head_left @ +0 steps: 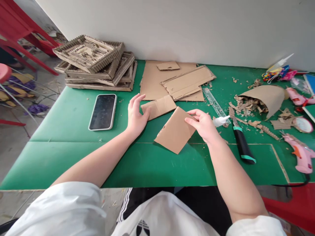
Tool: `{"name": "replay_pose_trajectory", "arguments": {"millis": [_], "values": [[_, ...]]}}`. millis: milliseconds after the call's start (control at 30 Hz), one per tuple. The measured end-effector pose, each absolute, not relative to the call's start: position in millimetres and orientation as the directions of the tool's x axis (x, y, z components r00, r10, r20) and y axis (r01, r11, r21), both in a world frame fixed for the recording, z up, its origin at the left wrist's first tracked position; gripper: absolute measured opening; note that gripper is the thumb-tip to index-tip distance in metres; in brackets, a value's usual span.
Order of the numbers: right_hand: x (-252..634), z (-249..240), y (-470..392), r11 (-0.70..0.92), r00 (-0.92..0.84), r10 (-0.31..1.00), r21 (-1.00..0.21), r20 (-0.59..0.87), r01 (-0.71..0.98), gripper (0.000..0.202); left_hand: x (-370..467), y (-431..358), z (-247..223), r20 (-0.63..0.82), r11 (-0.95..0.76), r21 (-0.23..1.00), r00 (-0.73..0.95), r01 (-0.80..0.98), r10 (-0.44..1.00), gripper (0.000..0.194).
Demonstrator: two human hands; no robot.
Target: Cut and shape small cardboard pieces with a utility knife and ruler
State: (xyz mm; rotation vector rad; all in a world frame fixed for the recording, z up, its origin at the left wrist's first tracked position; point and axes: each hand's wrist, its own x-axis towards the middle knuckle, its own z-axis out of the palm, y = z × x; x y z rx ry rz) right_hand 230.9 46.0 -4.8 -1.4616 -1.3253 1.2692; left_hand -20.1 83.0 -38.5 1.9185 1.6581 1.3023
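Pinched at its right corner, a cardboard piece [175, 131] is held by my right hand [202, 124], tilted above the green table. My left hand [137, 113] has its fingers apart, its thumb beside the left end of a smaller cardboard strip [161, 107]; whether they touch I cannot tell. Behind the strip lie a large cardboard sheet [151, 77] and a long cardboard piece with a ridged end [188, 82]. A clear ruler [215, 102] and a white glue bottle [220, 121] are just past my right hand.
Stacked cardboard trays [91, 65] stand at the back left, with a phone [102, 112] in front. On the right are a utility knife [243, 144], a paper cone spilling scraps [268, 96], a tape roll [304, 124] and a pink glue gun [300, 152]. A wall closes off the back.
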Motion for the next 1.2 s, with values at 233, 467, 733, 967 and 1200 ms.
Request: {"name": "replay_pose_trajectory", "arguments": {"millis": [233, 467, 733, 967, 1200], "values": [[223.6, -11.1, 45.9, -0.141, 0.121, 0.984, -0.988, -0.133, 0.067, 0.032, -7.6, 56.8, -24.8, 0.2, -0.254, 0.893, 0.177, 0.372, 0.964, 0.037], [222.4, -9.5, 45.7, -0.089, 0.179, 0.984, -0.891, -0.009, 0.444, 0.028, -5.6, 59.4, -25.7, 0.098, -0.192, 0.895, 0.243, 0.403, 0.965, 0.031], [237.5, 1.5, -13.2, 0.127, 0.464, 0.74, -0.779, 0.487, 0.615, 0.023, -13.5, 59.1, -21.8, 0.115, -0.272, 0.814, 0.317, 0.513, 0.941, 0.031], [293.6, -13.1, -19.6, -0.106, 0.506, 0.81, -0.775, 0.296, 0.623, 0.07, -15.6, 60.0, -20.5, 0.115, -0.377, 0.672, 0.414, 0.637, 0.903, 0.029], [296.1, -13.0, 15.4, -0.215, 0.392, 0.903, -0.605, 0.175, 0.766, 0.039, -6.7, 50.0, -17.0, 0.336, -0.637, 0.302, 0.546, 0.709, 0.767, 0.029]]}}
